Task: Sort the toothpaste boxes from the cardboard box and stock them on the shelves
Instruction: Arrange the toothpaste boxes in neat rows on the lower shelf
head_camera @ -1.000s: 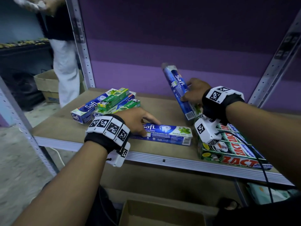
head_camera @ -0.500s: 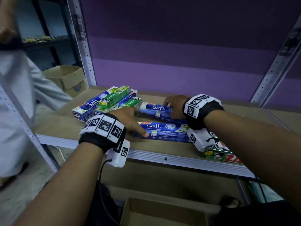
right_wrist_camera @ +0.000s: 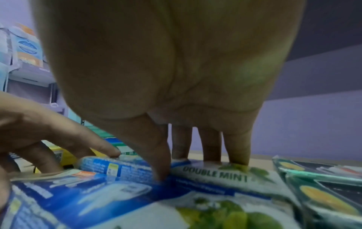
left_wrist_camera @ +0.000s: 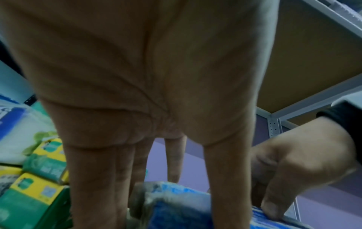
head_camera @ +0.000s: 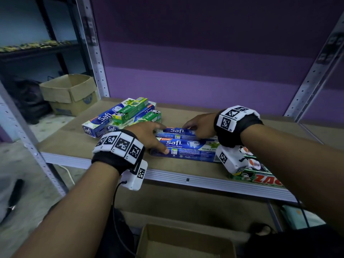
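Two blue Safi toothpaste boxes lie side by side on the wooden shelf [head_camera: 186,112]. My right hand [head_camera: 200,125] holds the rear Safi box [head_camera: 176,131], fingers behind it and thumb [right_wrist_camera: 160,173] in the seam between the two. My left hand [head_camera: 147,135] spans both left ends with straight fingers. Its thumb presses the front Safi box [head_camera: 188,146] and its index finger touches the rear one. The rear box [right_wrist_camera: 121,167] and front box [right_wrist_camera: 101,198] fill the right wrist view.
A pile of Safi and green Darlie boxes [head_camera: 122,116] lies at the shelf's left. Green Zact boxes [head_camera: 260,178] sit at the right front edge under my right wrist. An open cardboard box [head_camera: 186,243] stands below; another cardboard box [head_camera: 70,94] is on the floor at the left.
My right hand brought a Safi box down from a tilted hold in the air and laid it flat behind the front box. A person at the left has gone from view.
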